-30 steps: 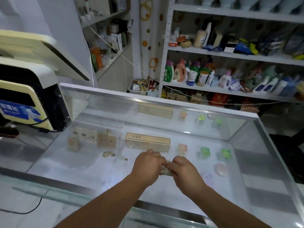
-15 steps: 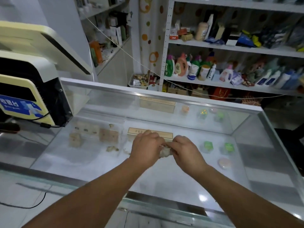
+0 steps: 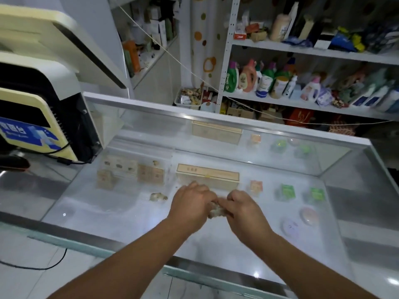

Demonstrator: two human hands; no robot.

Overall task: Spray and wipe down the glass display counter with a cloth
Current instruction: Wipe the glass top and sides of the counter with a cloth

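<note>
The glass display counter [image 3: 90, 210] fills the middle of the head view, its top hazy and smeared. Over its centre my left hand [image 3: 192, 203] and my right hand [image 3: 244, 207] meet, both gripping a small crumpled pale cloth [image 3: 216, 210] between them. Only a scrap of the cloth shows between the fingers. No spray bottle is in view near my hands.
Inside the case lie tan boxes [image 3: 208, 175], small green packets [image 3: 288, 190] and round soaps [image 3: 308, 215]. A cream and black machine [image 3: 38, 117] with a cable stands at the left edge. Shelves of bottles [image 3: 269, 83] line the wall behind the counter.
Both hands stay together on the cloth and have shifted slightly back toward the counter's near side; the camera view has also moved a little.
</note>
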